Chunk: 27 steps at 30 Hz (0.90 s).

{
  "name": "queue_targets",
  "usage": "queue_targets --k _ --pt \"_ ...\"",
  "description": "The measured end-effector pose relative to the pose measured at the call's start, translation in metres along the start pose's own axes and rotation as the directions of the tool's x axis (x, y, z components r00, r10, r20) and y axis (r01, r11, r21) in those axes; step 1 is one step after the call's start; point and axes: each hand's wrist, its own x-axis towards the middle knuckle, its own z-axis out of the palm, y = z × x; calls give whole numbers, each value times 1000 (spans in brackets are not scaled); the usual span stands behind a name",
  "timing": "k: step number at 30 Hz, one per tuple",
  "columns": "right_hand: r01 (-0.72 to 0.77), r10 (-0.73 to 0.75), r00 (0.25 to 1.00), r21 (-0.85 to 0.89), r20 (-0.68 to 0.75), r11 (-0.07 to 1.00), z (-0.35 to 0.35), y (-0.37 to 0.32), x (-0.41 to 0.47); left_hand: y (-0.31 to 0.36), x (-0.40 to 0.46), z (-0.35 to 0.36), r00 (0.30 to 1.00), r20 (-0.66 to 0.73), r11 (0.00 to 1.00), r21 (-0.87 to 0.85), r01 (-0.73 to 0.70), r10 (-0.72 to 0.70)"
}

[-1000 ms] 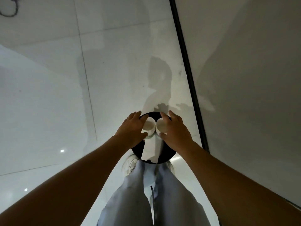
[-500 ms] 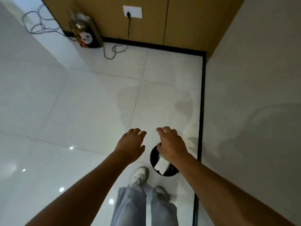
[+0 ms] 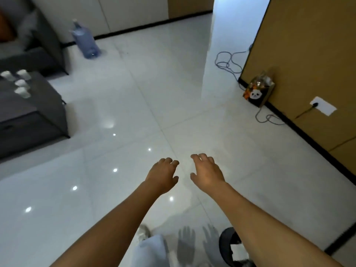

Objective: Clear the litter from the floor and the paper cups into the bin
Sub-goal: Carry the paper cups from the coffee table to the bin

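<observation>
Step in hand, judged: between loads. Left hand [image 3: 162,176] and right hand [image 3: 207,175] both empty, fingers loosely spread, held out over glossy white tiled floor [image 3: 154,105]. Round black bin [image 3: 224,245] by the feet, white paper showing inside. Four small white paper cups [image 3: 18,81] stand upright near the far edge of the matte grey low table [image 3: 44,105]. Next move probably calls for walking to the table and gripping cups gently; thin walls should crush easily

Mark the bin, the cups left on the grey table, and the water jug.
bin [image 3: 224,245]: head view, black rim at its left edge, bottom of frame.
paper cups [image 3: 22,92]: head view, nearest of four white cups on the grey table [image 3: 38,101], whose point is bare top.
water jug [image 3: 86,43]: head view, blue body.
</observation>
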Motion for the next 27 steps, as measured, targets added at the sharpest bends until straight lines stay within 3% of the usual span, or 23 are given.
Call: queue_targets --k 6,14,20,27 --pt "269 -262 961 -74 91 960 16 -165 62 -155 -58 -35 957 -65 952 -138 272 -282" --pt "464 -439 873 -87 210 881 58 -348 138 -338 -114 -64 852 -65 839 -229 494 -520" --pt "551 -514 815 -86 267 830 66 -431 203 -433 -123 -84 766 -41 742 -287 605 -641" --pt "596 -550 779 -82 301 799 64 -501 331 -532 -48 -133 694 -81 667 -374 644 -716"
